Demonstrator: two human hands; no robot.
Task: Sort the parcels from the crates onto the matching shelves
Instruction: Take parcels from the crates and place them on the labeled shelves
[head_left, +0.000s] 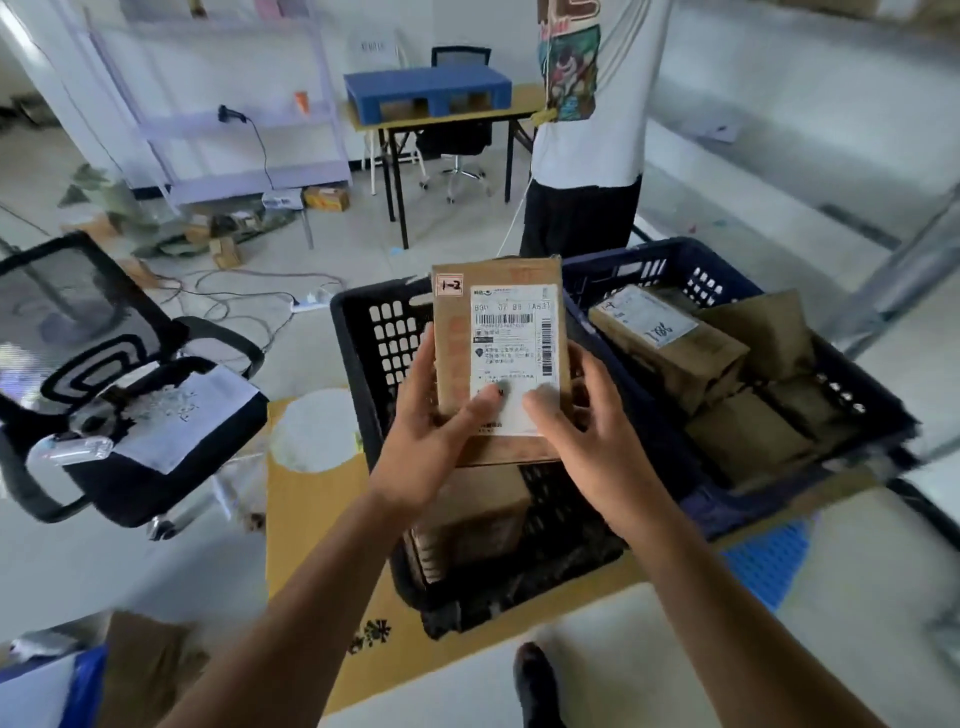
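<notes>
Head view: the parcel (498, 358), a flat brown box, was up off the black crate (363, 332) w/ its label facing the cam. Its long axis ran away from the person and its near short edge sat between the two hands. The left hand (431, 431) gripped the left edge, fingers (423, 353) up the side and thumb pressed on the label's lower part. The right hand (587, 431) gripped the right edge, thumb on the label, other fingers behind the box. Both forearms reached fwd, about equally near, wrists roughly level.

A small tag at the parcel's top-left corner probably gives the shelf code; too blurred to be sure. The shelf rack (249, 119) stood well apart, far left, so the next move looks like a turn and carry that way. More parcels lay in the blue crate (649, 270), just right of the black one.
</notes>
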